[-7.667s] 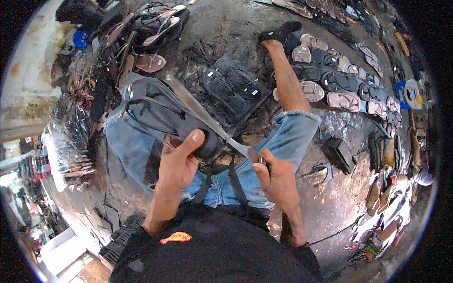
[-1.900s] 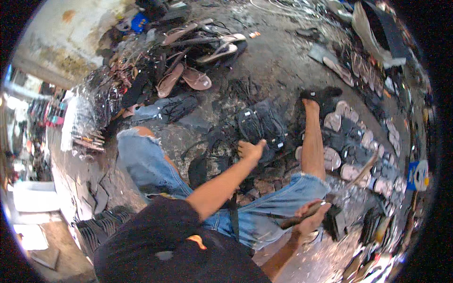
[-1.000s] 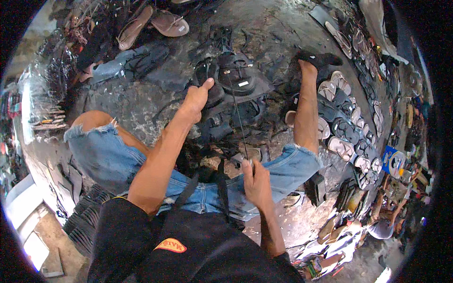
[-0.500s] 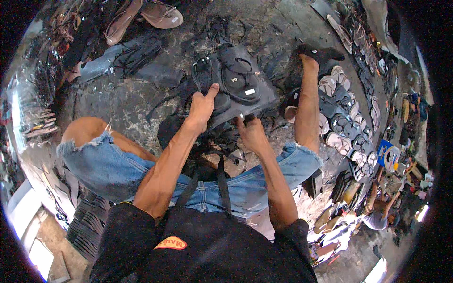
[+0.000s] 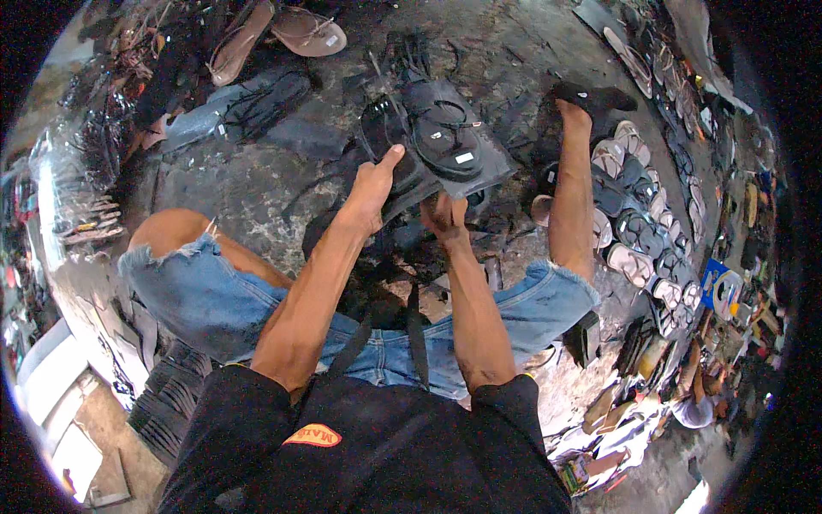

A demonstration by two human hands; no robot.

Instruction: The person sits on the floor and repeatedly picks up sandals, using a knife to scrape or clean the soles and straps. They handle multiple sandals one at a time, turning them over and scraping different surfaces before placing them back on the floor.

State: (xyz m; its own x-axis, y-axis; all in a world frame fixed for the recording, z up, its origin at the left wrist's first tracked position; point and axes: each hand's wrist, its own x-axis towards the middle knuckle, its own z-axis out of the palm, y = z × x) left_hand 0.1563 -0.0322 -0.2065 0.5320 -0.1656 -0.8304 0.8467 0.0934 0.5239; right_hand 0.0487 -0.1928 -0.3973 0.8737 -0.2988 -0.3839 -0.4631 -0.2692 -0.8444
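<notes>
Two black thong sandals lie side by side on a dark flat sheet [image 5: 495, 168] in front of me. My left hand [image 5: 373, 190] is closed at the near left edge, its thumb pressed on top of the left sandal [image 5: 383, 128] near its heel; the other fingers are hidden beneath. The right sandal [image 5: 452, 141] has a white label at its heel and a strap standing up. At the near edge of the sheet, my right hand [image 5: 445, 216] is turned with its fingers curled upward. Whatever it grips is hidden.
Dark scraps litter the ground around the sheet. Brown sandals [image 5: 310, 32] lie at the far left, rows of sandals [image 5: 638, 231] at the right beyond my leg. Stacked dark ribbed pieces [image 5: 167, 398] sit near left. Another person [image 5: 695, 403] is at the right edge.
My right hand has rotated at the sheet's near edge, showing more of its inner side, and its forearm has moved inward. My left hand keeps its hold. The whole view has shifted slightly.
</notes>
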